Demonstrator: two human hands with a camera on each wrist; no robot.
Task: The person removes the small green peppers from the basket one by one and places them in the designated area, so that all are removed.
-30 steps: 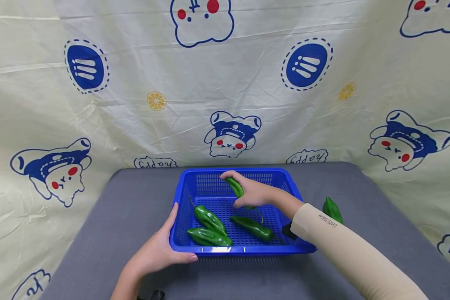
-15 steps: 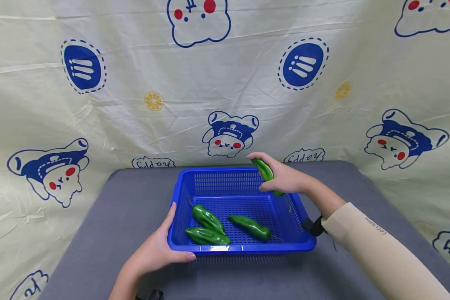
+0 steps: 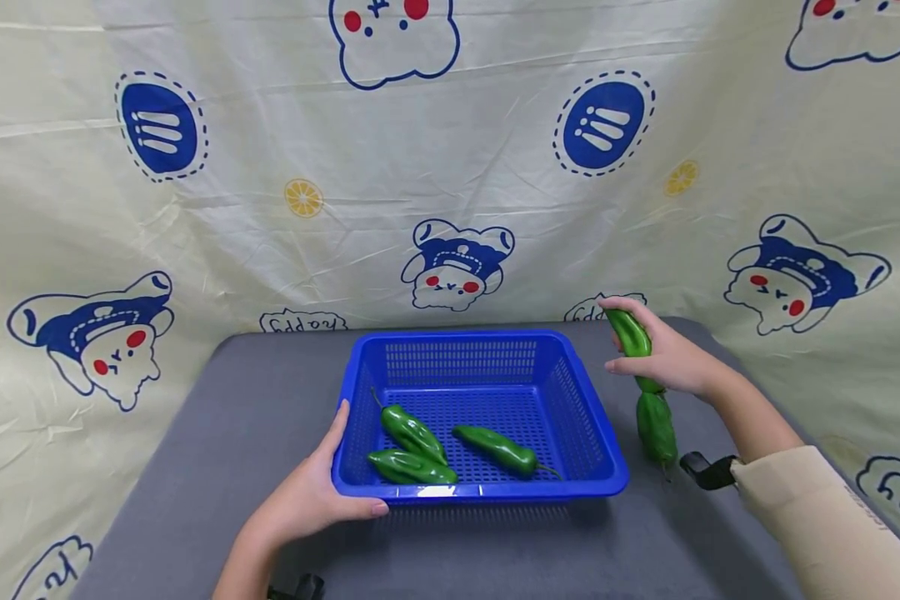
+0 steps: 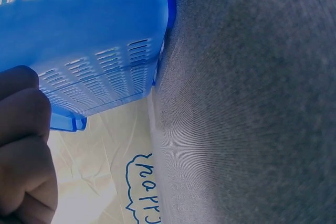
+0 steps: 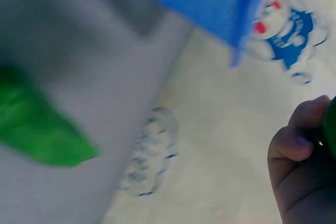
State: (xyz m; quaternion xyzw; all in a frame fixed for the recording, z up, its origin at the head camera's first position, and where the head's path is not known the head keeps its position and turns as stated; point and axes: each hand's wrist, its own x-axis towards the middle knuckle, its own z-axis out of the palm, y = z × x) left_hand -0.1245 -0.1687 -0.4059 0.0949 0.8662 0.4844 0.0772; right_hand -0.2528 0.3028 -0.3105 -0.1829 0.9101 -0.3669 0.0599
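A blue plastic basket (image 3: pixel 602 425) stands on the grey table, with three green peppers inside. Two of them, an upper pepper (image 3: pixel 411 432) and a lower pepper (image 3: pixel 411 468), lie at the left; a third pepper (image 3: pixel 498 450) lies near the front middle. My left hand (image 3: pixel 307 492) grips the basket's front left corner, thumb along the front rim and fingers at the left side. Beyond the basket's right side, my right hand (image 3: pixel 671 354) holds a green pepper (image 3: pixel 632 335) in the air. Below it another green pepper (image 3: pixel 656 427) lies on the table.
The grey table (image 3: pixel 270 392) extends on both sides of the basket. A pale printed cloth (image 3: pixel 375 158) hangs behind the table's far edge. A black strap (image 3: pixel 708 472) sits at my right wrist, by the beige sleeve (image 3: pixel 817 508).
My right hand has carried its pepper from above the basket's inside, over the right rim, to above the table on the right. The left hand has stayed at the basket corner.
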